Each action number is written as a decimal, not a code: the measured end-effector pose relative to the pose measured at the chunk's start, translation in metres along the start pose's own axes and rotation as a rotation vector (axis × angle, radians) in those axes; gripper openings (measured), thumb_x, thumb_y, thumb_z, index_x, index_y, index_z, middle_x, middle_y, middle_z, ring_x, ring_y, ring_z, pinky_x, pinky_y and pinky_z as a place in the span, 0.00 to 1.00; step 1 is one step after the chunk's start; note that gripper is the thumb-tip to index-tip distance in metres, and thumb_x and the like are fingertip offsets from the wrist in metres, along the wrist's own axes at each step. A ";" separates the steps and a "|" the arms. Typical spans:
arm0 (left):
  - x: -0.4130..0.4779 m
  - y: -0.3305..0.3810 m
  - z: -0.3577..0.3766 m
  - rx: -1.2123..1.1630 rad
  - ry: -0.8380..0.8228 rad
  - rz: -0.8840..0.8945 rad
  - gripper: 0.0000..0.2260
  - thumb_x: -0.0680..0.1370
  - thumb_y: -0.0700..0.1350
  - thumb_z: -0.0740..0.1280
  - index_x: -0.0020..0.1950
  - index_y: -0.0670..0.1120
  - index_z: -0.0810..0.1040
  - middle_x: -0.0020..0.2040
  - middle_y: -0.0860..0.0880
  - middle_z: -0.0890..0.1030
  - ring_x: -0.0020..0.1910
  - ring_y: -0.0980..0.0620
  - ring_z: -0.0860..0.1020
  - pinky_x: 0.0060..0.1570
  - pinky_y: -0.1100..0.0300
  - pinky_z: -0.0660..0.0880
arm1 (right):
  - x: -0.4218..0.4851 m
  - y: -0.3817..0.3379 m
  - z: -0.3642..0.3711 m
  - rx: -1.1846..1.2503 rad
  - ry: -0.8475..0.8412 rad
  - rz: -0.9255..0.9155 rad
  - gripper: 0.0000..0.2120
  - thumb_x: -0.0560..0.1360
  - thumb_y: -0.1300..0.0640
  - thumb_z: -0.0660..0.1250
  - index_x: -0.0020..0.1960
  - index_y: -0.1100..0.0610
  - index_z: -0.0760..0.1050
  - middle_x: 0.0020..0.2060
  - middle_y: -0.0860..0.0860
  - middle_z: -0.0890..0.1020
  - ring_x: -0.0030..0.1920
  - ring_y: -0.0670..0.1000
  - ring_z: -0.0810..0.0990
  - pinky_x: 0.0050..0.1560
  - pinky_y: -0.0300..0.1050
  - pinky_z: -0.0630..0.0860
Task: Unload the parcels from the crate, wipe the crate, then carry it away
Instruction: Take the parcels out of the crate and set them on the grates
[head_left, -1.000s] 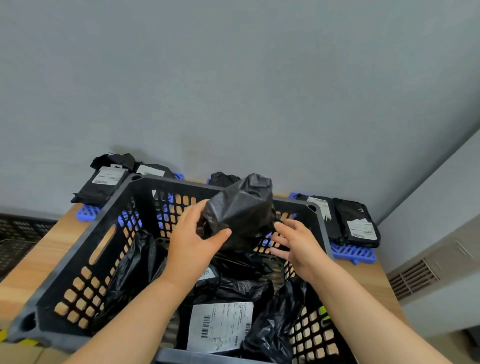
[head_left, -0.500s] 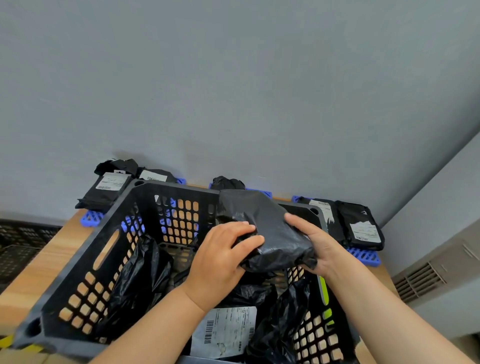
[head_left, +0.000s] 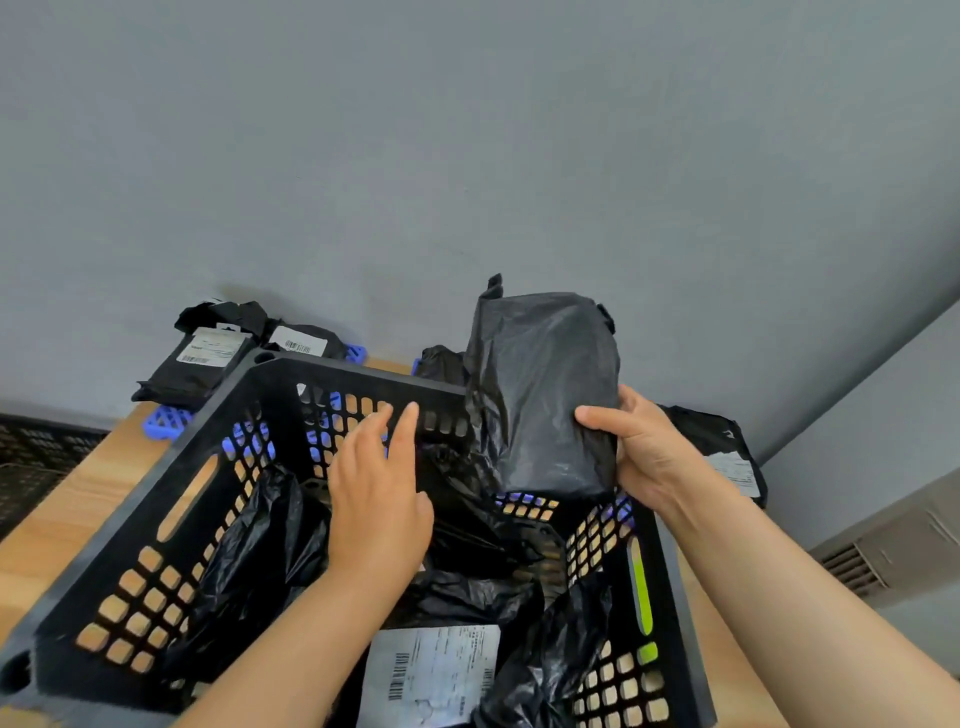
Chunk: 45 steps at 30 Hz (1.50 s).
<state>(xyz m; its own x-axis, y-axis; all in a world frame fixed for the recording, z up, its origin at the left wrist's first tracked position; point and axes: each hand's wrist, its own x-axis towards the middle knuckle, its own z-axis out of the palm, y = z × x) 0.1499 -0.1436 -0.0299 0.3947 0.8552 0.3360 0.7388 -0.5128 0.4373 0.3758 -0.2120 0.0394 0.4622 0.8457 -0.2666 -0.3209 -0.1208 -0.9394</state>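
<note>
The parcel (head_left: 540, 395), a crinkled black plastic bundle, stands upright above the far right corner of the crate (head_left: 353, 374), gripped by the right hand (head_left: 644, 447), thumb in front, fingers curled behind. The left hand (head_left: 379, 499) hovers inside the crate, fingers straight, slightly spread, holding nothing. Black bags (head_left: 260, 545) fill the crate; labelled parcels (head_left: 208, 353) lie on blue mats (head_left: 166, 423) beyond its far wall

Right hand (head_left: 657, 452) gripping a black parcel (head_left: 543, 395) above the crate (head_left: 358, 376), left hand (head_left: 376, 499) open inside.
</note>
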 end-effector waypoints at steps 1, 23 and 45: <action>0.001 -0.001 0.002 0.015 0.002 -0.003 0.38 0.66 0.35 0.72 0.74 0.45 0.62 0.70 0.41 0.65 0.69 0.42 0.62 0.67 0.44 0.62 | 0.010 -0.004 0.000 0.008 0.026 -0.007 0.21 0.70 0.71 0.67 0.62 0.62 0.72 0.51 0.57 0.82 0.47 0.54 0.82 0.47 0.48 0.80; 0.006 -0.041 0.039 0.318 -0.188 -0.126 0.41 0.57 0.44 0.81 0.68 0.49 0.70 0.64 0.42 0.72 0.68 0.42 0.63 0.59 0.41 0.68 | 0.259 0.042 -0.049 -0.824 0.044 0.258 0.22 0.71 0.63 0.71 0.62 0.62 0.68 0.55 0.62 0.78 0.52 0.63 0.79 0.54 0.61 0.78; 0.001 -0.047 0.050 0.352 -0.284 -0.138 0.41 0.55 0.44 0.81 0.67 0.50 0.72 0.63 0.44 0.73 0.67 0.44 0.63 0.57 0.43 0.70 | 0.251 0.089 -0.060 -1.608 -0.213 0.028 0.22 0.79 0.52 0.62 0.65 0.66 0.62 0.61 0.62 0.71 0.60 0.59 0.73 0.44 0.39 0.60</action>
<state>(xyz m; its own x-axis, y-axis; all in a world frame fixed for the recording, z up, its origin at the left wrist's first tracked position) 0.1430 -0.1147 -0.0914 0.3776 0.9254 0.0316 0.9157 -0.3782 0.1356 0.5123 -0.0418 -0.1239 0.3107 0.8704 -0.3820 0.8861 -0.4107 -0.2149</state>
